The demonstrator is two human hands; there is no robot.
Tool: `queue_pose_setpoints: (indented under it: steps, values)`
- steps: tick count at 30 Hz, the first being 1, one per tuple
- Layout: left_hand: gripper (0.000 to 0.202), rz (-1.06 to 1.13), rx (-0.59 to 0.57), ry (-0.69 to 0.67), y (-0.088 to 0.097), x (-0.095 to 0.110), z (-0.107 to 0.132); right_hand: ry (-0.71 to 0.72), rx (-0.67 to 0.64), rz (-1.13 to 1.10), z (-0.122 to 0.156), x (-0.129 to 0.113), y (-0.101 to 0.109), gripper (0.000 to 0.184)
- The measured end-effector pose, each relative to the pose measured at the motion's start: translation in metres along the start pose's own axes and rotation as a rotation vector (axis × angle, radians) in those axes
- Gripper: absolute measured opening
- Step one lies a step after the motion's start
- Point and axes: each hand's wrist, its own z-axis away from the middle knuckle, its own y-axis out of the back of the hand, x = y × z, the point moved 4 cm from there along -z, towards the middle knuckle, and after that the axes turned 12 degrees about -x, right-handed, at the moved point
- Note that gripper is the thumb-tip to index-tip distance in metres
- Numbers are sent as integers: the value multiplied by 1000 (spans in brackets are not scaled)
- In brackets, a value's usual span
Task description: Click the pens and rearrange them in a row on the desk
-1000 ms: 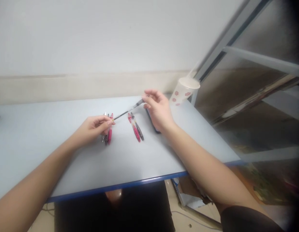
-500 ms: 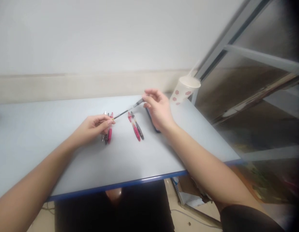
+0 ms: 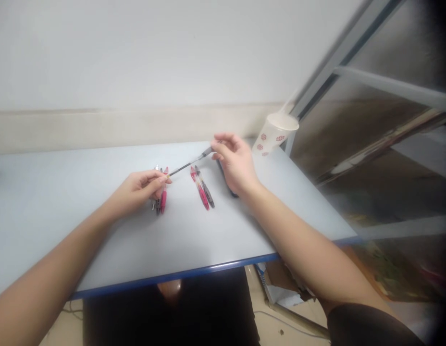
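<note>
A thin dark pen refill [image 3: 189, 164] stretches between my two hands above the pale table [image 3: 100, 230]. My left hand [image 3: 138, 191] pinches its near tip. My right hand [image 3: 233, 161] pinches the far grey end. Under my left hand lie a few pens [image 3: 161, 198], red and dark, partly hidden. Two more pens [image 3: 202, 187], one red and one dark, lie side by side between my hands. A dark phone [image 3: 225, 178] lies beneath my right hand, mostly covered.
A white paper cup with red dots [image 3: 273, 134] stands at the table's back right corner. A grey metal frame [image 3: 338, 57] rises right of it. The table has a blue front edge [image 3: 179, 275]; boxes sit on the floor below.
Almost nothing has moved; both hands still hold the refill, with my right hand shifted very slightly left.
</note>
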Motion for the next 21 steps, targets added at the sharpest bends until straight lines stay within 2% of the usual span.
queue_pose_setpoints:
  steps: [6,13,17,21]
  values:
    - [34,6,32,-44,-2,6,0,0,-52,79,6,0,-10,26]
    - [32,-6,73,-7,2,13,1,-56,-273,33,17,2,-30,32]
    - [30,-58,195,-23,8,10,3,-32,-320,209,23,-3,-33,25]
    - [33,-74,198,-31,13,8,3,-25,-382,384,25,-7,-35,21]
